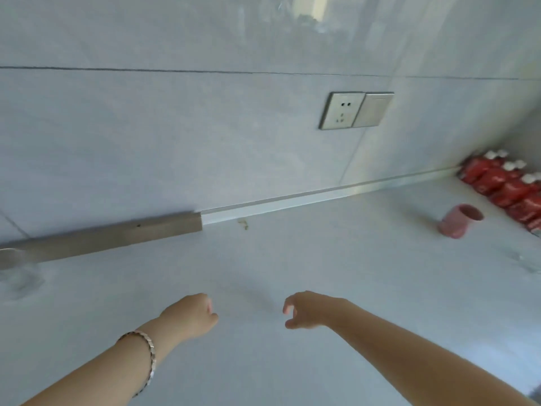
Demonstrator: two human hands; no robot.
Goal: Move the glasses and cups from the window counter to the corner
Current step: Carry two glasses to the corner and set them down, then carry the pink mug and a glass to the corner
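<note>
A pink cup [459, 220] stands upright on the pale counter [322, 259] at the right, near the corner. A clear glass [22, 276] shows faintly at the far left edge, and another clear glass [527, 263] is barely visible at the right edge. My left hand [191, 315], with a bracelet on the wrist, hovers low over the counter with its fingers curled in and nothing in it. A little to its right, my right hand [310, 310] is held with loosely bent fingers apart, also holding nothing. Both hands are far from the cup.
A row of red packets with white caps [506, 189] lines the right wall by the corner. A grey socket and switch plate [355, 110] sits on the tiled wall. A brown strip [111, 238] runs along the counter's back edge at the left.
</note>
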